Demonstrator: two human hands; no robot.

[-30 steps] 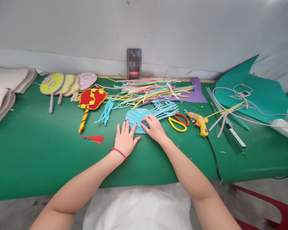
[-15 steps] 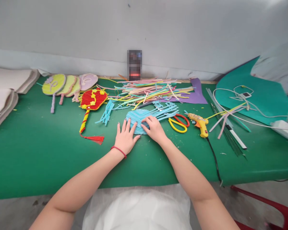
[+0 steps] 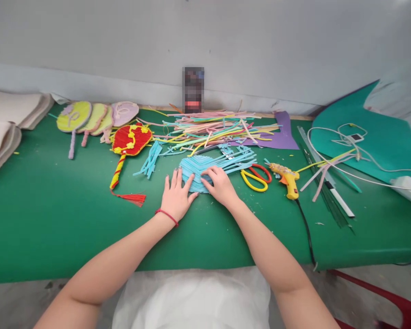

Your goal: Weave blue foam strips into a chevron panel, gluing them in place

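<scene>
A light-blue panel of pipe cleaners (image 3: 196,163), laid side by side in angled rows, lies flat on the green table. On its left edge my left hand (image 3: 176,194) rests with the fingers spread, holding nothing. My right hand (image 3: 221,185) is bent over the panel's right part, its thumb and fingers closed at a light-blue pipe cleaner; the fingertips partly hide it. Loose light-blue pipe cleaners (image 3: 238,160) fan out to the right, behind that hand. More short blue pieces (image 3: 150,160) lie to the left of the panel.
Scissors with red and yellow handles (image 3: 255,180) and a yellow glue gun (image 3: 287,180) lie at right. Behind is a pile of coloured pipe cleaners (image 3: 212,130). A red fan (image 3: 132,139) and several pastel fans (image 3: 74,116) lie left. A white cable (image 3: 329,162) crosses the right side.
The view has shifted slightly. Both hands stay at the blue panel, with hardly any visible movement of the fingers.
</scene>
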